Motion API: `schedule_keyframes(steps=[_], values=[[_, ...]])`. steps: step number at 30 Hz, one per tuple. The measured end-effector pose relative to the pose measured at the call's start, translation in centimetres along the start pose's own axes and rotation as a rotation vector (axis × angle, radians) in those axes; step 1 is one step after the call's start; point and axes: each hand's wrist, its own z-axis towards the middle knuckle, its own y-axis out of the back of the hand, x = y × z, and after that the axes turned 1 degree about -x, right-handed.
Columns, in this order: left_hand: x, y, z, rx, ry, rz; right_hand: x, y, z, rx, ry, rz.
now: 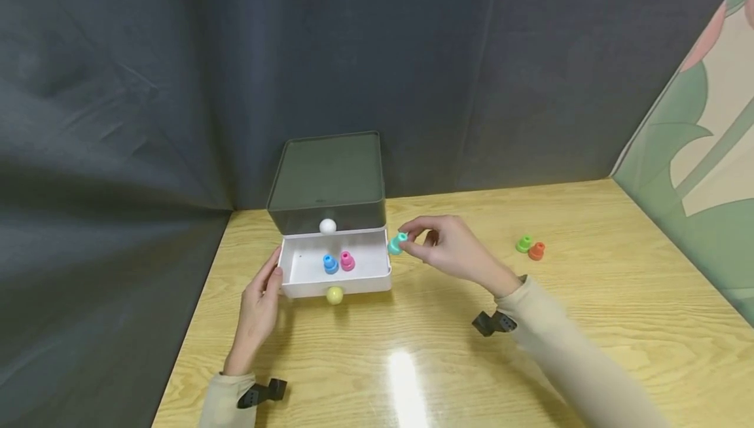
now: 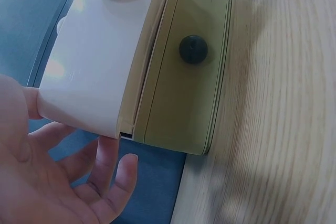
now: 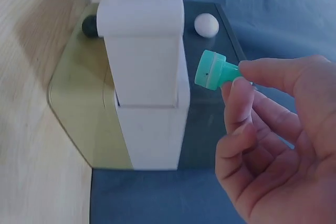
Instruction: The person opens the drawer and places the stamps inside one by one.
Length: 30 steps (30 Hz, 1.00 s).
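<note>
A white drawer [image 1: 377,277] with a yellow knob stands pulled out of a small drawer cabinet [image 1: 332,173]. Inside it are a blue peg-like piece [image 1: 331,264] and a pink one [image 1: 347,261]. My left hand [image 1: 259,303] holds the drawer's left end, thumb at the top rim and fingers along the side wall. Between thumb and fingertips, my right hand [image 1: 450,248] pinches a teal piece [image 3: 212,70] by its narrow end, wide base pointing away from the hand. That piece is just off the drawer's right wall.
A green piece [image 1: 523,243] and an orange-red piece [image 1: 537,251] sit together on the wooden table [image 1: 589,297] to the right. The dark top drawer has a white knob [image 1: 327,226]; below the white drawer is an olive one [image 2: 184,93] with a dark knob. Dark cloth [image 1: 412,74] hangs behind.
</note>
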Motion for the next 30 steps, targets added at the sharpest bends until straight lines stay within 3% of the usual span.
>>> schedule_keyframes(steps=[11, 20, 30], values=[[0.4, 0.1, -0.2, 0.011, 0.028, -0.023, 0.9, -3.3, 2.2, 0.119, 0.063, 0.0], [0.2, 0.3, -0.2, 0.03, 0.016, -0.021, 0.6, -5.1, 3.6, 0.177, 0.037, -0.091], [0.4, 0.0, -0.6, -0.001, 0.006, -0.036, 1.3, -7.1, 4.0, 0.233, -0.021, -0.199]])
